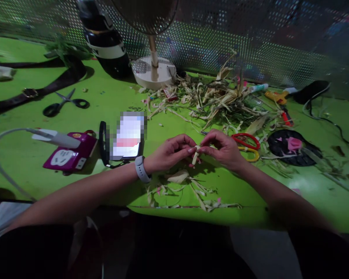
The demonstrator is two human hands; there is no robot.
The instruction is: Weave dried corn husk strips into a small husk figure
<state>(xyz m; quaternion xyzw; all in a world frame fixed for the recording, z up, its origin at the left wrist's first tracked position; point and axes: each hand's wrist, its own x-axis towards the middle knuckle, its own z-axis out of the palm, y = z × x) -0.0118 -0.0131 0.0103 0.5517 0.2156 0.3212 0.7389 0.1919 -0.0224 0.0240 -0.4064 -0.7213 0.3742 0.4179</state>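
Note:
Between the fingertips of both hands is a small, pale bundle of dried husk (195,158), its lower end hanging down above the green table (232,193). My left hand (177,149) pinches it from the left; a light grey band is on that wrist. From the right, my right hand (219,149) closes thumb and fingers on the bundle's top. The fine detail of the piece is partly covered by the fingers. Loose husk strips (178,176) lie just below the hands. Close to the right hand lie scissors with a red and a yellow handle (247,141).
A heap of dried husks (221,99) spreads behind the hands. To the left are a lit phone (128,135), a magenta box with a cable (71,151), black scissors (65,102) and a belt (49,83). A bottle (107,46), fan base (154,73) and glue gun (276,96) stand farther back.

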